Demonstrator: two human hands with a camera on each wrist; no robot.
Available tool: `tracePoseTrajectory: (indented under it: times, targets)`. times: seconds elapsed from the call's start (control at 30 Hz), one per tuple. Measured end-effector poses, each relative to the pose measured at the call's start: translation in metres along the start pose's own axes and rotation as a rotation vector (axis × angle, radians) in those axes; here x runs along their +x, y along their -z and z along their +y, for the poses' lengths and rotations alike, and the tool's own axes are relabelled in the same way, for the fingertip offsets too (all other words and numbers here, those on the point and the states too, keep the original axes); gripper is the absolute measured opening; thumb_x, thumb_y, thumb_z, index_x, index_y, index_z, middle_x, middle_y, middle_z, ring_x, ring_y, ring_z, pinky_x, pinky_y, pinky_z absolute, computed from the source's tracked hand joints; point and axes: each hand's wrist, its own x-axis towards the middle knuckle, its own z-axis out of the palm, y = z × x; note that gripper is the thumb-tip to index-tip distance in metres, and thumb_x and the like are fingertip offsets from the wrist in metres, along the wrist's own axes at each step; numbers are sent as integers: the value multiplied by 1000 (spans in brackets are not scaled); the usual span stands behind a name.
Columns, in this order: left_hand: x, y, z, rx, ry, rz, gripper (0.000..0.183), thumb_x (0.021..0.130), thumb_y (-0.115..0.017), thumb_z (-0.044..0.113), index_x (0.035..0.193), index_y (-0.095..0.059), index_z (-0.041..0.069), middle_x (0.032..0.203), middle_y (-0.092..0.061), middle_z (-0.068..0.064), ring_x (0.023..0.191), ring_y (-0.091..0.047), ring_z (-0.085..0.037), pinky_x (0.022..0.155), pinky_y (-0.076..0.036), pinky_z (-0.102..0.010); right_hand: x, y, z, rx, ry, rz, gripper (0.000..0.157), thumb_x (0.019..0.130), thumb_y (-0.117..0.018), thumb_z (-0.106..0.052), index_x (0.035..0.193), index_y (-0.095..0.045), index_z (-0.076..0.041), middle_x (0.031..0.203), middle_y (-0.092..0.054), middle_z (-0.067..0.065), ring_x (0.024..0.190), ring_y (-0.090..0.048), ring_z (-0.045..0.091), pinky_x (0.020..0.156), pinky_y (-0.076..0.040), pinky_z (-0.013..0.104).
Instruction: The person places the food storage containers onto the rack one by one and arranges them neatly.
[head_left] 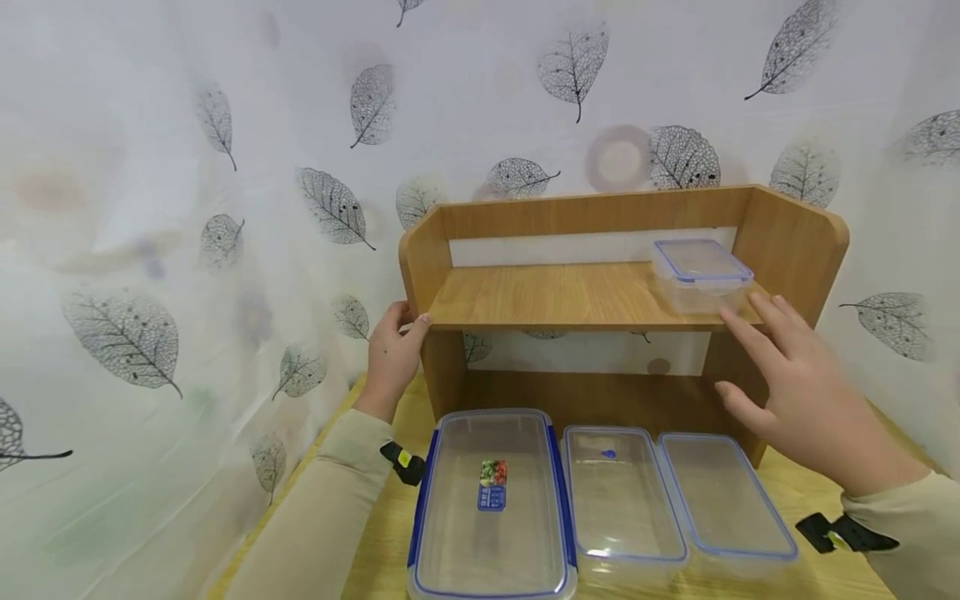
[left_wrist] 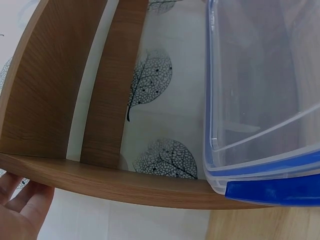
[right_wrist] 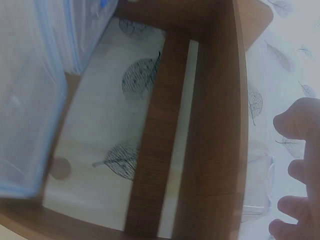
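My left hand grips the left side panel of a two-tier wooden shelf, thumb at its front edge; in the left wrist view, fingers touch the panel's outer face. A small clear food container with a blue-rimmed lid sits at the right of the upper board. My right hand is spread beside this container's front right corner, fingertips near or against it; contact is unclear. In the right wrist view, the fingers are apart, and the container shows faintly beyond the board.
Before the shelf, a large clear container with dark blue clips stands left, beside two lidded clear containers, a middle one and a right one. All rest on a wooden table. Leaf-patterned cloth hangs behind and at the left.
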Motion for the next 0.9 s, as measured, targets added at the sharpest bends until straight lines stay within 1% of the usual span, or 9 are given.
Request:
tracePoseTrajectory:
  times: [0.13,0.23,0.33,0.4,0.5,0.6,0.73,0.83,0.9]
  targets:
    - [-1,0,-1,-4,0,5,42,103,-57,40,137,-57,15,133,-60,-11,121,-58,-32,99,-51,-48,-21,-3,-6,37,-49,-22,82,84,-75,-26,156,-39,-10,159,-29,27,146,-21,50,117,-16,66]
    - [0,-1,-1,-2,-3,8,42,103,-57,41,136,-58,15,133,-60,-11,121,-58,-31,99,-52,-48,-37,-4,-10,73,-119,-72,85,85,-77,-23,158,-35,-12,161,-26,25,147,-20,49,114,-18,70]
    - [1,-2,-1,2,-3,11,42,103,-56,41,136,-58,15,133,-60,-11,121,-58,-31,99,-51,-48,-50,-6,-12,84,-195,-137,90,86,-79,-24,160,-30,-12,163,-23,23,143,-26,53,102,-30,76]
    - [1,-2,-1,2,-3,13,42,103,-56,41,136,-58,15,133,-60,-11,121,-58,-31,99,-52,-48,-59,-9,-12,103,-233,-171,90,88,-79,-25,161,-27,-10,163,-23,24,138,-30,58,95,-32,78]
    - [1,-2,-1,0,-3,11,42,103,-57,40,137,-57,15,134,-60,-12,120,-59,-32,98,-52,-49,-71,-14,-11,144,-275,-203,88,91,-76,-26,161,-25,-9,162,-21,27,133,-31,62,94,-29,81]
    - [0,-3,-2,4,-7,12,43,103,-57,40,137,-57,15,134,-60,-12,120,-59,-33,98,-52,-49,-83,-19,-8,204,-311,-219,87,93,-74,-25,161,-23,-8,161,-19,30,137,-23,62,103,-15,82]
    - [1,-4,-2,9,-14,21,42,103,-57,39,136,-58,14,133,-61,-12,120,-59,-33,99,-52,-48,-96,-26,-4,244,-343,-243,88,94,-73,-24,162,-20,-9,159,-20,33,139,-19,62,107,-7,80]
    - [2,-4,-2,5,-10,25,41,103,-57,39,135,-59,15,132,-61,-12,120,-59,-32,99,-52,-48,-104,-32,-1,274,-380,-286,87,96,-71,-25,162,-17,-7,156,-23,37,136,-20,65,105,-8,82]
    - [2,-3,-2,4,-4,26,40,103,-57,39,135,-59,15,132,-61,-11,120,-59,-32,98,-52,-48,-108,-35,1,284,-411,-330,86,98,-69,-27,161,-16,-3,152,-27,40,132,-26,66,101,-16,83]
